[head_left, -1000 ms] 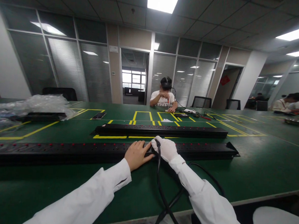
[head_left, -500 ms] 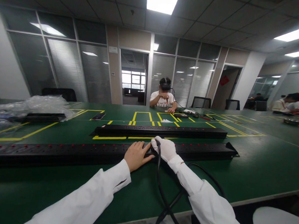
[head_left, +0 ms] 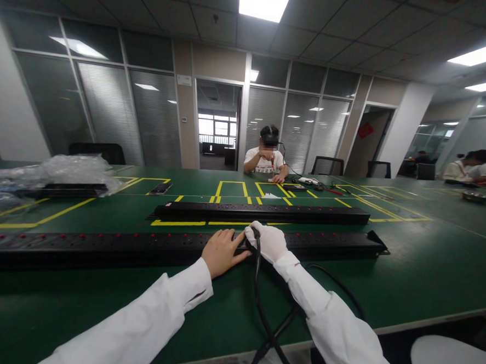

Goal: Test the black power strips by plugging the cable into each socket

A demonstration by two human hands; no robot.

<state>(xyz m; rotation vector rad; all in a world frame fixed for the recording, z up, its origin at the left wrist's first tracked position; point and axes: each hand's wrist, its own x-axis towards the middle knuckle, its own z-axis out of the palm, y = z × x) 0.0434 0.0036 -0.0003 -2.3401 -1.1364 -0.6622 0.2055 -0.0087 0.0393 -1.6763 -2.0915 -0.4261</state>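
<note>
A long black power strip (head_left: 140, 247) with red dots along its top lies across the green table (head_left: 419, 269). My bare left hand (head_left: 222, 252) rests on the strip with its fingers apart, its fingertips close to the other hand. In a white glove, my right hand (head_left: 267, 241) is closed on the end of a black cable (head_left: 257, 282) at the strip's top. The cable hangs from there toward the table's front edge, where it crosses another stretch of cable. What joins cable and strip is hidden under the glove.
Behind lies a second black strip (head_left: 261, 213). Plastic wrap (head_left: 74, 171) covers the far left, near a phone (head_left: 161, 188). Across the table sits a person (head_left: 264, 160) by some wires (head_left: 317, 185). A metal dish (head_left: 476, 198) stands at the far right.
</note>
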